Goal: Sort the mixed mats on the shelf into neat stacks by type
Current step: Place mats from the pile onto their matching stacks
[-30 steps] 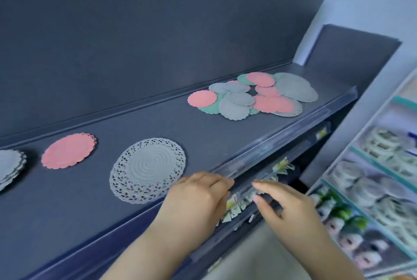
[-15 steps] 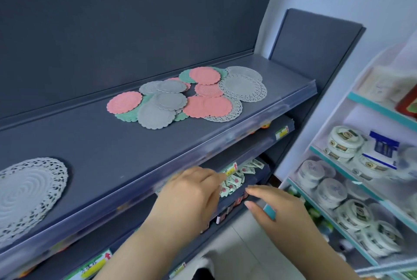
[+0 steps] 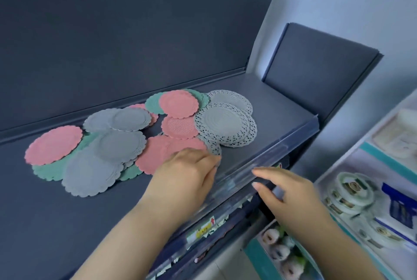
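The dark grey shelf [image 3: 282,126] is filling most of the view, its clear plastic front rail [image 3: 284,155] running along the near edge. The head has swung rightward since half a second ago, so the single lace mat that was lying alone toward the shelf's left end is no longer showing.

The mixed pile of mats [image 3: 126,142] is lying in the middle of the shelf, closer to the right end, and it is keeping the same overlapping layout as before. A large grey scalloped mat [image 3: 90,173] is sitting at the pile's front left, over a green mat [image 3: 47,171], with a pink mat [image 3: 54,144] behind them. Grey lace mats [image 3: 221,121] are overlapping at the right side of the pile, and a large pink mat [image 3: 167,153] is lying at its front.

The left hand [image 3: 185,173], which was hanging below the rail, is now reaching over it and resting on the front of that large pink mat. Its fingers are bending down where pink mat and lace edge meet; whether they are pinching anything cannot be told. The right hand [image 3: 291,194] has risen too and is hovering just in front of the rail, fingers loosely straight, holding nothing.

Round tins [image 3: 352,191] are sitting on the neighbouring rack at right.
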The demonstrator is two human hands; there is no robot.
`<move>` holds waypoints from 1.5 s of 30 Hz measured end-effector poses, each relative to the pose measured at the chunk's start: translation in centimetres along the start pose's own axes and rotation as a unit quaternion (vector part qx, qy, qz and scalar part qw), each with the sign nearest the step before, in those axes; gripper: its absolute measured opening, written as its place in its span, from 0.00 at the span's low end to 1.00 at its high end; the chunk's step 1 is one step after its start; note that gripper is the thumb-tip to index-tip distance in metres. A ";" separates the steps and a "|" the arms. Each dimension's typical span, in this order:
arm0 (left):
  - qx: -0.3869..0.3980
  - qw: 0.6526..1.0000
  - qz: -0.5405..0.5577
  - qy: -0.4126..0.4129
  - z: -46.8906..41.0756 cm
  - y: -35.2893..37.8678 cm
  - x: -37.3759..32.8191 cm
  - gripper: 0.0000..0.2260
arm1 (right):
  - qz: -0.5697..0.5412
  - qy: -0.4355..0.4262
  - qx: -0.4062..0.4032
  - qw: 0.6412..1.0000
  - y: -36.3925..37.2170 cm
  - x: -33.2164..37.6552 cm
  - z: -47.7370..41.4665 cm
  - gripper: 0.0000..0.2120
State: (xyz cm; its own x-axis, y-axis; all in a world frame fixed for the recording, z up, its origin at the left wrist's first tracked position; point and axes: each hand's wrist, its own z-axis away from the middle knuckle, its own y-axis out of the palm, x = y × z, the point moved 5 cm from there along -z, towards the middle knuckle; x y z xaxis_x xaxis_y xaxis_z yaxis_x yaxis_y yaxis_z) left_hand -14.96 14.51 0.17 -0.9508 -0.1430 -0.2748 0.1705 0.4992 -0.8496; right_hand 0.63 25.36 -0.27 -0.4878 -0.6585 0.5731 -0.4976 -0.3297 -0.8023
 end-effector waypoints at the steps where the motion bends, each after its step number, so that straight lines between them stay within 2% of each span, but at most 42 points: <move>1: 0.010 1.000 -0.007 0.001 -0.9 0.6 0.1 0.16 | -0.009 0.001 0.002 1.000 0.0 -0.7 -0.8 0.12; 6: 0.040 0.999 -0.025 -0.021 -4.0 3.6 0.2 0.15 | -0.016 -0.021 0.045 0.999 0.2 -3.0 -5.1 0.13; 11: 0.053 0.996 -0.058 -0.041 -7.6 6.2 -0.7 0.13 | -0.001 -0.094 0.059 0.994 -0.3 -5.0 -10.8 0.13; 13: 0.051 0.994 -0.083 -0.051 -9.0 7.1 -1.2 0.08 | 0.008 -0.126 0.077 0.989 -0.2 -5.8 -13.0 0.13; 17: 0.070 0.983 -0.132 -0.111 -11.1 8.8 -1.2 0.21 | 0.034 -0.173 0.119 0.977 0.1 -7.0 -16.6 0.14; 20: 0.069 0.980 -0.135 -0.132 -11.8 9.5 -0.6 0.22 | 0.041 -0.204 0.154 0.966 0.4 -7.5 -18.4 0.18; 24: 0.065 0.977 -0.146 -0.141 -11.2 9.8 0.2 0.26 | 0.014 -0.194 0.158 0.968 0.4 -8.2 -19.8 0.20; 26: 0.055 0.978 -0.146 -0.137 -10.9 10.0 0.1 0.20 | 0.017 -0.193 0.163 0.967 0.4 -8.4 -20.2 0.20; 28: 0.030 0.981 -0.147 -0.120 -10.9 9.9 -0.2 0.09 | 0.025 -0.200 0.171 0.964 0.4 -8.4 -20.4 0.20; 29: 0.024 0.981 -0.152 -0.115 -11.0 9.8 -0.4 0.08 | 0.029 -0.206 0.176 0.962 0.5 -8.4 -20.4 0.20; 32: 0.028 0.978 -0.174 -0.109 -11.3 9.9 -0.9 0.18 | 0.039 -0.222 0.185 0.957 0.6 -8.2 -20.2 0.20; 38: 0.044 0.980 -0.164 -0.107 -10.9 10.2 -0.9 0.29 | 0.048 -0.238 0.180 0.953 0.8 -8.2 -20.0 0.20; 41: 0.026 0.982 -0.143 -0.122 -10.7 9.4 -0.3 0.26 | 0.036 -0.230 0.172 0.957 0.5 -8.2 -20.0 0.20; 43: -0.001 0.983 -0.139 -0.117 -10.6 8.6 -0.4 0.17 | 0.025 -0.225 0.164 0.960 0.3 -8.0 -20.1 0.19; 44: -0.017 0.982 -0.140 -0.122 -10.5 8.0 -0.4 0.16 | 0.020 -0.223 0.158 0.962 0.1 -7.8 -20.1 0.18; 45: -0.035 0.981 -0.139 -0.132 -10.4 7.2 -0.4 0.18 | 0.013 -0.222 0.151 0.963 -0.1 -7.6 -20.3 0.18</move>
State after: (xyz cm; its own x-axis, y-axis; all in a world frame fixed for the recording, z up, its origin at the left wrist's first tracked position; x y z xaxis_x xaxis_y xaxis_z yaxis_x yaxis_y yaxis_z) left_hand -16.03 27.08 -1.13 -0.8559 -0.4943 -0.1518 -0.1131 0.4654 -0.8779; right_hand -10.13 44.12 -1.19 -0.1090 -0.8720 0.4773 -0.2254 -0.4460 -0.8662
